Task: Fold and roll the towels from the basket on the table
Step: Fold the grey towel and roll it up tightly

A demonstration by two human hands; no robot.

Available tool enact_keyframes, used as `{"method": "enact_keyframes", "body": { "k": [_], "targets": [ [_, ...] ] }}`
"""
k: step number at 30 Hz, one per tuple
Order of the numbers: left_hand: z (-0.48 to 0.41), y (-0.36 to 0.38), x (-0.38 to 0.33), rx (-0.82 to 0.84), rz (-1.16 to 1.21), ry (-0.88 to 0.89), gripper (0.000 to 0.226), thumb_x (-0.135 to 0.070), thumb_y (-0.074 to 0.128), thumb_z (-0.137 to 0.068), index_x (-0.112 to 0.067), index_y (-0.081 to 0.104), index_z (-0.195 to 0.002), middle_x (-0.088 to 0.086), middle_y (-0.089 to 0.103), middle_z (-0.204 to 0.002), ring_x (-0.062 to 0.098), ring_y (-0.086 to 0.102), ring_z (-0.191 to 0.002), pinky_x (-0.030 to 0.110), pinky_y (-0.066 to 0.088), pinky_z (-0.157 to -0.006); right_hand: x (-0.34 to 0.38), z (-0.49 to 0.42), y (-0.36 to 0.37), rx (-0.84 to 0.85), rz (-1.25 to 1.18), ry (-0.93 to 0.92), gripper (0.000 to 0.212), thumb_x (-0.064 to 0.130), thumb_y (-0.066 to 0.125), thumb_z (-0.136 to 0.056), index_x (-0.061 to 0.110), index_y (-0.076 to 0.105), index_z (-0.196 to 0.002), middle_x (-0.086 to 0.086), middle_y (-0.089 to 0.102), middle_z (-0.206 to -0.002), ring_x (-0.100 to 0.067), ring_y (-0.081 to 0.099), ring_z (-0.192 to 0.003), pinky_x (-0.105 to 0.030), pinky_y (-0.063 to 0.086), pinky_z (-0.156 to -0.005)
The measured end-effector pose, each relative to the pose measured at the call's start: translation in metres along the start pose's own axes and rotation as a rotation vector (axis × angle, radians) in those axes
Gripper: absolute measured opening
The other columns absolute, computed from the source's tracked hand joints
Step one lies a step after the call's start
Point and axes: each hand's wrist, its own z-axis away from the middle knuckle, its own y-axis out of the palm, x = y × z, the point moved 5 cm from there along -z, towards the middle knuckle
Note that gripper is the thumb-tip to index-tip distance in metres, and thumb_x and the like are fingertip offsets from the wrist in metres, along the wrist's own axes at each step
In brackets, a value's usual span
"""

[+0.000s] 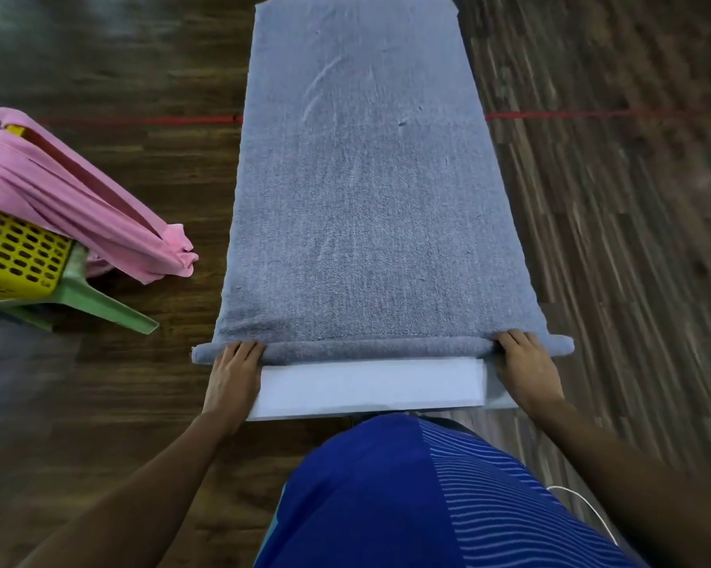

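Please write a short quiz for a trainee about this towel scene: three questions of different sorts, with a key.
1. True or false: the grey towel is already rolled up completely.
2. Where does the pink towel lie? A) flat on the floor B) draped over the yellow basket C) under the grey towel
3. Fill in: the left hand and the right hand both rest on the grey towel's ___ near end.

Key: 1 false; 2 B; 3 rolled.
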Motion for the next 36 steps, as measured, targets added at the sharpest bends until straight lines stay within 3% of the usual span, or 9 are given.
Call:
{"method": "enact_keyframes", "body": {
  "k": [4,8,12,16,21,25,29,32,36],
  "targets": [
    [-0.008,-0.004,0.000,0.046,0.004,0.001,0.017,-0.003,0.062,-0.082,-0.008,0.070,-0.096,0.010,0.069,-0.092,0.033,0.061,-0.087,0.046,0.047,-0.081,-0.002,-0.009,-0.003,0.083,0.046,0.020,0.017,0.013,0.065,-0.081,0.011,0.070,-0.097,-0.010,0.069,-0.091,-0.033,0.058,-0.086,-0.045,0.045,-0.077],
    [-0.007,-0.001,0.005,0.142,-0.004,-0.056,0.023,-0.021,0.040,-0.082,-0.016,0.062,-0.082,0.007,0.069,-0.084,0.030,0.062,-0.082,0.046,0.037,-0.088,-0.007,-0.010,-0.003,0.162,0.092,0.084,0.017,0.023,0.055,-0.089,0.018,0.070,-0.097,-0.006,0.069,-0.097,-0.029,0.057,-0.095,-0.041,0.035,-0.084],
    [-0.008,-0.002,0.006,-0.010,-0.022,-0.097,0.014,-0.009,0.062,-0.084,-0.008,0.060,-0.098,0.014,0.061,-0.096,0.036,0.053,-0.091,0.049,0.039,-0.082,-0.007,-0.009,-0.005,-0.037,0.038,0.052,0.015,0.006,0.068,-0.079,0.007,0.062,-0.093,-0.014,0.060,-0.090,-0.036,0.054,-0.086,-0.047,0.040,-0.075],
    [-0.005,0.001,-0.012,-0.055,-0.011,0.023,0.016,0.000,0.064,-0.077,-0.007,0.061,-0.091,0.012,0.057,-0.088,0.035,0.053,-0.084,0.049,0.045,-0.073,0.000,0.000,0.000,-0.044,-0.088,-0.024,0.018,-0.007,0.065,-0.072,0.002,0.060,-0.087,-0.015,0.058,-0.086,-0.036,0.054,-0.080,-0.046,0.044,-0.070],
    [0.000,0.006,-0.016,0.086,0.009,0.027,0.032,-0.007,0.062,-0.069,-0.004,0.062,-0.101,0.013,0.060,-0.095,0.033,0.056,-0.087,0.046,0.050,-0.076,-0.001,0.011,0.010,0.027,-0.008,-0.065,0.042,-0.003,0.072,-0.067,0.007,0.060,-0.105,-0.011,0.061,-0.104,-0.032,0.055,-0.093,-0.044,0.048,-0.082],
    [-0.011,-0.004,-0.013,0.109,0.054,-0.026,0.023,-0.014,0.050,-0.077,-0.005,0.067,-0.090,0.012,0.067,-0.088,0.032,0.060,-0.084,0.043,0.049,-0.076,0.000,-0.004,0.000,0.043,0.015,-0.003,0.027,0.006,0.072,-0.070,0.011,0.068,-0.097,-0.009,0.068,-0.093,-0.034,0.060,-0.087,-0.043,0.043,-0.075],
    [-0.025,-0.008,-0.009,0.147,0.130,-0.123,0.011,-0.012,0.050,-0.090,-0.010,0.061,-0.088,0.012,0.066,-0.091,0.031,0.059,-0.086,0.040,0.043,-0.075,0.000,-0.022,-0.005,0.137,0.094,0.048,0.021,0.027,0.055,-0.085,0.020,0.070,-0.098,-0.002,0.070,-0.099,-0.027,0.058,-0.097,-0.041,0.034,-0.086],
    [-0.037,-0.014,-0.005,0.029,0.037,-0.122,0.019,-0.008,0.060,-0.086,-0.010,0.059,-0.105,0.011,0.062,-0.102,0.032,0.055,-0.096,0.048,0.043,-0.086,-0.001,-0.032,-0.010,0.020,0.051,0.071,0.023,0.014,0.068,-0.079,0.014,0.065,-0.102,-0.009,0.063,-0.101,-0.034,0.053,-0.096,-0.046,0.035,-0.082],
    [-0.047,-0.015,-0.012,0.008,0.017,0.000,0.015,0.001,0.064,-0.080,-0.009,0.061,-0.091,0.010,0.060,-0.090,0.035,0.056,-0.087,0.045,0.043,-0.077,0.014,-0.038,-0.006,0.040,0.005,0.003,0.024,-0.006,0.067,-0.069,0.003,0.063,-0.091,-0.016,0.059,-0.089,-0.039,0.056,-0.081,-0.048,0.047,-0.070]
  ]
}}
